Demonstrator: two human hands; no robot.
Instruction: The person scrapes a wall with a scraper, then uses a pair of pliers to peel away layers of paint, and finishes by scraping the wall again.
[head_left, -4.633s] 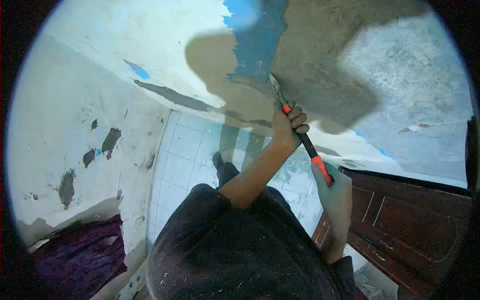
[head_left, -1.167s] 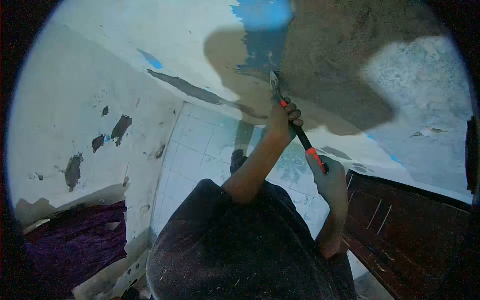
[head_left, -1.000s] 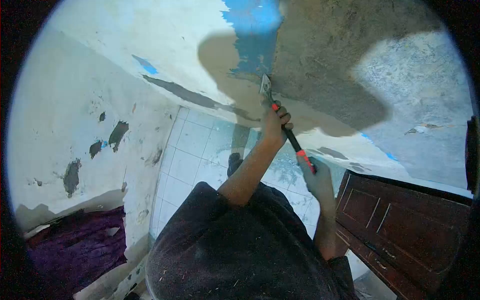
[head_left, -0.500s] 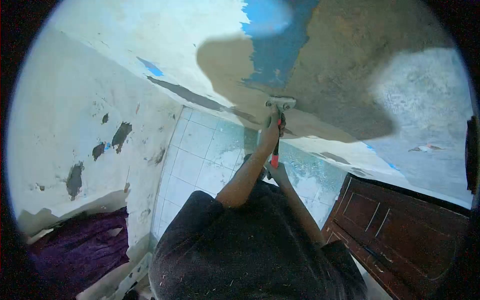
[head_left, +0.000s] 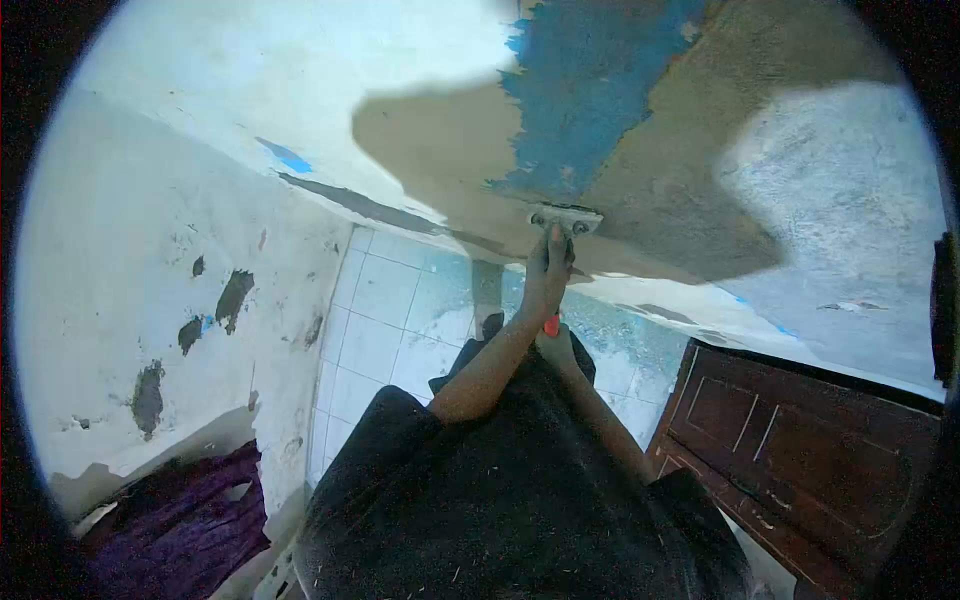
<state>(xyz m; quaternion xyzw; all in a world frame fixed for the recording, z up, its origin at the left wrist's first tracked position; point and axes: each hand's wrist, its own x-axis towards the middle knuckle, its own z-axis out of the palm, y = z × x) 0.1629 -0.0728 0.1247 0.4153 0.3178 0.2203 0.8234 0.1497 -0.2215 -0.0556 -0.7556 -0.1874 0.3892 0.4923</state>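
Note:
A wall scraper (head_left: 568,217) with a wide bolted head and a red-and-black handle rests with its blade at the wall, at the lower end of a blue paint patch (head_left: 575,110). My left hand (head_left: 549,272) is closed around the handle just behind the head, thumb laid toward the bolts. Lower down, my right hand (head_left: 556,346) is wrapped at the handle's red end, partly hidden by my left forearm. Bare grey-brown plaster (head_left: 690,170) lies right of the blue patch, under my shadow.
White paint (head_left: 430,50) covers the wall to the left. A side wall (head_left: 170,260) has chipped spots, with a purple cloth (head_left: 180,530) below. Tiled floor (head_left: 385,290), dusty in places, lies beneath me. A dark wooden panelled piece (head_left: 800,440) stands at right.
The view has shifted, bringing more of the blue patch into sight. The scraper sits slightly lower and further right in view, with less of its handle showing. Both hands keep their hold.

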